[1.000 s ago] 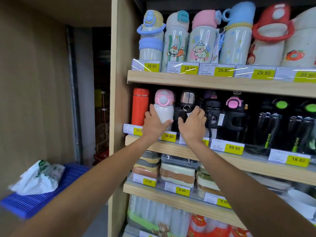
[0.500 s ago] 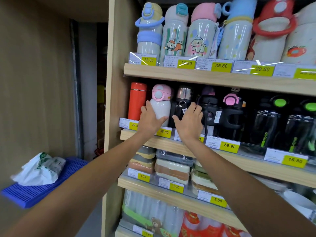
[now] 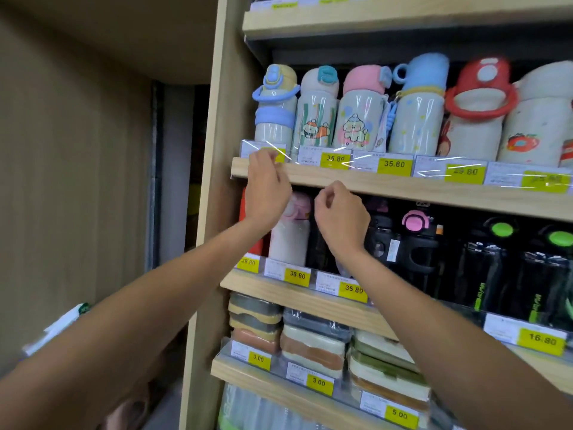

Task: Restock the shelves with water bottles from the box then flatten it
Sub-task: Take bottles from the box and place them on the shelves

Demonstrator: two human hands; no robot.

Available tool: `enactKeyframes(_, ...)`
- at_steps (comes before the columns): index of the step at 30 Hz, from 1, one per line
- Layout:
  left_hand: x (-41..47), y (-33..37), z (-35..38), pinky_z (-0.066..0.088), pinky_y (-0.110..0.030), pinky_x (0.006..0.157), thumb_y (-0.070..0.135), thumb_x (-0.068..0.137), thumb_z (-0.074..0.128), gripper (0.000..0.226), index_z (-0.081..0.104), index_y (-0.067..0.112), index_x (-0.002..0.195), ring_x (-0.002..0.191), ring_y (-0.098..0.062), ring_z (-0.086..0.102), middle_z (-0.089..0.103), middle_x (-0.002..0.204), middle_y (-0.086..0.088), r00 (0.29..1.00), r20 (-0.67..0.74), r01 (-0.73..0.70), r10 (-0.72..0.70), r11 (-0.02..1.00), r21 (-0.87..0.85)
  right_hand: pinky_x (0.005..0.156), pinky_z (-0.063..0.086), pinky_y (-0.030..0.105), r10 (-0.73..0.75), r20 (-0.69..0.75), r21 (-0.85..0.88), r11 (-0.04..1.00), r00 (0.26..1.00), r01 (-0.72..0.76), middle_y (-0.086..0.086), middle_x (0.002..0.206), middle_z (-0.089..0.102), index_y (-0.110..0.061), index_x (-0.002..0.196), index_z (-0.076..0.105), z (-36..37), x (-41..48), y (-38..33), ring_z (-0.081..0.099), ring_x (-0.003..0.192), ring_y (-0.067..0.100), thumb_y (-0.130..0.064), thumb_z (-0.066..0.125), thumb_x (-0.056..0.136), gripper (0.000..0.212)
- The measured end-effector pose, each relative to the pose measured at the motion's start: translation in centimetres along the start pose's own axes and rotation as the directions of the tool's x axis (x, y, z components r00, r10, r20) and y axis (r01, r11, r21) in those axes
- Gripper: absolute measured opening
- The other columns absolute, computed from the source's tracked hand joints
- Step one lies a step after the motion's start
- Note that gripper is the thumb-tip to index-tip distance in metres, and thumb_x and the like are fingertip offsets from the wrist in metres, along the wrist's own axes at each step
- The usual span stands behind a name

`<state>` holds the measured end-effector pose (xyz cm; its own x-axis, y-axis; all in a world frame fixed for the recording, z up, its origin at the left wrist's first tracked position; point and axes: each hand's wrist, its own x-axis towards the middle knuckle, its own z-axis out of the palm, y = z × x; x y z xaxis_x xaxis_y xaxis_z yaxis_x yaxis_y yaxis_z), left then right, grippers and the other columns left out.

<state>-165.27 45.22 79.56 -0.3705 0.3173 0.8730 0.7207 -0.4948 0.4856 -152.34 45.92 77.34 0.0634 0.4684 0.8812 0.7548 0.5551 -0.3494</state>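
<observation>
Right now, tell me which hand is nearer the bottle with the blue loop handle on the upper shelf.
Left. The left hand is at the price strip just below the bottle with the blue loop handle; the right hand hangs lower and further right, in front of the shelf below.

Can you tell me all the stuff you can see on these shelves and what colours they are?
Cartoon-printed kids' water bottles: six, pastel with blue, pink, red lids, upper shelf.
Orange-red flask: one, mostly hidden, middle shelf far left.
White bottle with pink lid: one, middle shelf.
Black bottles: several, pink or green caps, middle shelf.
Stacked lunch boxes: several, grey, cream, brown, green, lower shelf.
Yellow price tags: many, shelf edges.
Hands: left hand at a tag, right hand loosely curled, both empty.
</observation>
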Motion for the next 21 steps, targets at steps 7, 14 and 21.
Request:
enactKeyframes(7, 6.2, 0.5, -2.7, 0.041, -0.043, 0.097, 0.010, 0.087, 0.048, 0.039, 0.045, 0.003, 0.125, 0.121, -0.027, 0.044, 0.044, 0.128, -0.013, 0.999, 0.053, -0.001, -0.001, 0.999, 0.036, 0.063, 0.038, 0.033, -0.126, -0.100, 0.109, 0.985, 0.987, 0.137, 0.003, 0.079, 0.065, -0.014, 0.090, 0.058, -0.6, 2.7, -5.1, 0.059, 0.078, 0.029, -0.022, 0.045, 0.092, 0.016)
enactKeyframes(14, 12.1, -1.0, -2.8, 0.046, -0.042, 0.097, 0.025, 0.080, 0.058, 0.058, 0.038, 0.004, 0.130, 0.118, -0.028, 0.050, 0.045, 0.130, -0.015, 0.952, 0.302, 0.099, -0.061, 0.989, -0.114, 0.084, 0.045, 0.040, -0.154, -0.040, 0.119, 0.980, 0.987, 0.158, 0.008, 0.118, 0.056, -0.008, 0.117, 0.054, 1.2, 9.1, -9.2, 0.050, 0.110, 0.027, -0.016, 0.047, 0.087, 0.032)
enactKeyframes(21, 13.9, -3.1, -0.7, 0.039, -0.045, 0.104, 0.033, 0.081, 0.064, 0.088, 0.012, 0.003, 0.146, 0.131, -0.031, 0.039, 0.031, 0.147, -0.015, 0.923, 0.369, 0.149, -0.109, 0.985, -0.082, 0.079, 0.042, 0.037, -0.116, 0.041, -0.063, 0.991, 0.992, 0.119, 0.012, 0.119, 0.058, -0.008, 0.126, 0.049, 4.3, 10.1, -10.2, 0.054, 0.108, 0.031, -0.018, 0.043, 0.091, 0.037)
